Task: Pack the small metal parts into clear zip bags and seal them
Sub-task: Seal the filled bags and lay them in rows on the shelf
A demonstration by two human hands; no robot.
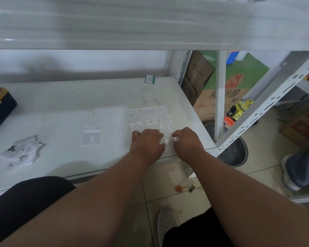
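At the bench's (64, 104) front right corner, we pinch a clear zip bag (167, 139) between our left hand (147, 144) and right hand (188, 142), fingers curled on it; loose metal parts (19, 154) lie near the front left edge.

both hands (166, 143) hide their fingertips; clear bag (166, 139) contents too blurred.

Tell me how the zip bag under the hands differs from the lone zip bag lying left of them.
The zip bag under the hands is pinched by the left hand and right hand near the shelf's front edge; the lone zip bag lies untouched, farther left. The held one looks crumpled, the lone one flat. Both are small, clear bags on the white shelf.
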